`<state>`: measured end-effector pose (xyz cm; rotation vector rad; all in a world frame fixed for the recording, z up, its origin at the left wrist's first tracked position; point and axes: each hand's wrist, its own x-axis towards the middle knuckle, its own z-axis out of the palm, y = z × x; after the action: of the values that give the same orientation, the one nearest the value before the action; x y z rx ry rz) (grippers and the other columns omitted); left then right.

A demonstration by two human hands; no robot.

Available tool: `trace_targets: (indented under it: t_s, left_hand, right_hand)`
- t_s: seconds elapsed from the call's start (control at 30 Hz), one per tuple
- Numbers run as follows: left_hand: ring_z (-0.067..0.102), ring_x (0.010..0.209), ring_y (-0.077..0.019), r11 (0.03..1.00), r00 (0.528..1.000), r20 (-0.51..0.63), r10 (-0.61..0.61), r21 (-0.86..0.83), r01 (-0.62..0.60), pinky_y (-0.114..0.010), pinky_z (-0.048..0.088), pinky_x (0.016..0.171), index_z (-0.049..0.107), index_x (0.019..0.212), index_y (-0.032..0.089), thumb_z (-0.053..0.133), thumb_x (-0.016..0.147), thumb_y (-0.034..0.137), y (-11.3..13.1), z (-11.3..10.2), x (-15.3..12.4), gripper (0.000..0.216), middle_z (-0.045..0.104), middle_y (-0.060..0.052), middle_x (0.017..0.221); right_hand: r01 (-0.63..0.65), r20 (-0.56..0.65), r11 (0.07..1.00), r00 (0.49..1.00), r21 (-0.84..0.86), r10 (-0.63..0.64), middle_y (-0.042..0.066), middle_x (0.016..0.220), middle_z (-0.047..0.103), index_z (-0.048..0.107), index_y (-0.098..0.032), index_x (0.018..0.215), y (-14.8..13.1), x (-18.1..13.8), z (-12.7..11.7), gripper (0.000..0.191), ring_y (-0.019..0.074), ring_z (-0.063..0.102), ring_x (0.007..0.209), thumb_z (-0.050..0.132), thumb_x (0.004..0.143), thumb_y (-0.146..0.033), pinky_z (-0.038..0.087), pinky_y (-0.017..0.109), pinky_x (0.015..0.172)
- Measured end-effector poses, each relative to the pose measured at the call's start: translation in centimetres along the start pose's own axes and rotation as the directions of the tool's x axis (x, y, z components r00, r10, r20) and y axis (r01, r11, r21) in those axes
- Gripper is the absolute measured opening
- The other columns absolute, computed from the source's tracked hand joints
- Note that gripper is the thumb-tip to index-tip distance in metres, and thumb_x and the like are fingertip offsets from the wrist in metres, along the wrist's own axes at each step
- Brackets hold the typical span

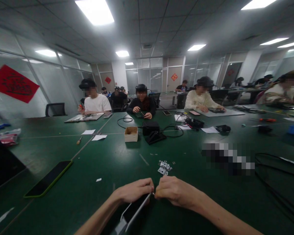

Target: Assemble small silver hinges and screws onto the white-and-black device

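Observation:
Below me, at the near side of the table, my left hand is closed around the upper end of a long thin silver-edged metal frame. The frame slants down toward the bottom of the view, and its inner side looks dark. Right at that upper end, my right hand is closed in a pinch. A tiny shiny bit shows between the two hands, too small to name. Just beyond my hands lies a small heap of silver metal plates with holes, with small nut-like pieces around it.
A phone with a green edge and a dark screen-like panel lie left. Farther off are an open cardboard box, a black device with cables, a brush and papers. Black cables run along the right. Several people sit opposite.

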<state>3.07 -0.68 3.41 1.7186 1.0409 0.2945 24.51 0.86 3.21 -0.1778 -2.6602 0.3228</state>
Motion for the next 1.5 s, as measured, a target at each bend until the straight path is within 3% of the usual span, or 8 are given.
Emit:
trace_targets:
  t_s: [0.17, 0.33, 0.67, 0.93, 1.1, 1.23, 1.33, 1.5]
  left_hand:
    - [0.050, 0.064, -0.0127, 0.986, 0.997, 0.069, -0.030, -0.160, 0.041, -0.022, 0.039, 0.057, 0.052, 0.083, 0.020, 0.051, 0.083, 0.048, -0.2, 0.0, -0.3, 0.028, 0.050, 0.004, 0.073]
    - [0.048, 0.054, -0.0112, 0.930, 1.000, -0.007, -0.027, -0.366, 0.023, -0.021, 0.036, 0.051, 0.047, 0.085, 0.019, 0.051, 0.081, 0.054, -0.6, 0.3, -0.1, 0.035, 0.051, 0.004, 0.063]
    - [0.043, 0.056, -0.0103, 0.946, 0.945, -0.323, 0.047, -0.290, -0.146, -0.021, 0.035, 0.053, 0.042, 0.084, 0.020, 0.040, 0.087, 0.055, -0.1, 1.5, 1.0, 0.035, 0.049, 0.005, 0.065]
    - [0.045, 0.067, -0.0132, 0.992, 0.877, -0.463, 0.129, 0.068, -0.110, -0.024, 0.037, 0.065, 0.044, 0.088, 0.020, 0.029, 0.094, 0.047, -0.2, 2.2, 1.2, 0.032, 0.047, 0.004, 0.072]
    - [0.047, 0.067, -0.0140, 0.980, 0.849, -0.497, 0.180, 0.165, -0.111, -0.024, 0.036, 0.065, 0.044, 0.090, 0.021, 0.027, 0.095, 0.044, 0.3, 2.6, 1.0, 0.029, 0.049, 0.003, 0.073]
    - [0.048, 0.066, -0.0143, 0.990, 0.856, -0.502, 0.122, 0.117, -0.073, -0.024, 0.036, 0.063, 0.043, 0.093, 0.021, 0.026, 0.095, 0.046, 0.3, 2.6, 0.9, 0.030, 0.050, 0.003, 0.074]
    - [0.046, 0.068, -0.0144, 0.996, 0.864, -0.497, 0.085, 0.058, -0.064, -0.025, 0.036, 0.063, 0.042, 0.094, 0.021, 0.024, 0.095, 0.049, 0.0, 2.7, 1.1, 0.033, 0.046, 0.003, 0.075]
    - [0.043, 0.072, -0.0142, 0.993, 0.907, -0.417, 0.054, -0.072, -0.092, -0.025, 0.038, 0.065, 0.041, 0.098, 0.021, 0.029, 0.094, 0.049, -0.5, 2.7, 1.2, 0.030, 0.044, 0.003, 0.080]
  right_hand:
    - [-0.185, -0.075, 0.931, 0.973, 0.314, 0.218, 0.005, 0.078, 0.070, 0.072, -0.020, 0.087, 0.2, -0.1, 1.1, 0.024, 0.0149, 0.062, 0.075, 0.049, 0.090, -0.021, 0.046, 0.024, 0.070]
    - [-0.436, -0.079, 0.593, 0.758, 0.677, 0.647, 0.002, 0.068, 0.067, 0.073, -0.019, 0.075, 0.3, 0.3, 2.9, 0.014, 0.0137, 0.059, 0.063, 0.067, 0.078, -0.032, 0.045, 0.025, 0.062]
    - [-0.085, 0.126, -0.098, 0.441, 0.992, 0.889, 0.003, 0.070, 0.065, 0.065, -0.012, 0.075, 0.2, 1.4, 4.4, 0.033, 0.0086, 0.054, 0.058, 0.085, 0.055, -0.029, 0.042, 0.021, 0.057]
    - [0.107, 0.342, -0.428, 0.445, 0.897, 0.827, -0.001, 0.071, 0.059, 0.059, -0.014, 0.074, 0.7, 1.2, 5.5, 0.018, 0.0044, 0.049, 0.052, 0.070, 0.064, -0.007, 0.040, 0.017, 0.051]
    - [0.070, 0.265, -0.326, 0.437, 0.943, 0.859, 0.000, 0.072, 0.059, 0.060, -0.015, 0.076, 0.4, 1.2, 5.6, 0.018, 0.0061, 0.049, 0.054, 0.073, 0.065, -0.014, 0.041, 0.020, 0.053]
    - [-0.144, -0.052, 0.119, 0.398, 0.982, 0.916, 0.003, 0.070, 0.063, 0.065, -0.014, 0.076, 0.6, 1.3, 5.3, 0.026, 0.0110, 0.053, 0.058, 0.077, 0.065, -0.034, 0.043, 0.025, 0.056]
    - [-0.327, -0.211, 0.388, 0.464, 0.862, 0.860, 0.003, 0.070, 0.064, 0.070, -0.015, 0.082, 0.9, 1.1, 4.7, 0.026, 0.0145, 0.056, 0.063, 0.070, 0.073, -0.039, 0.046, 0.028, 0.061]
    - [-0.447, -0.213, 0.533, 0.588, 0.718, 0.780, 0.004, 0.087, 0.069, 0.071, -0.019, 0.095, 1.6, 0.3, 3.7, 0.023, 0.0175, 0.062, 0.077, 0.061, 0.081, -0.034, 0.049, 0.030, 0.073]
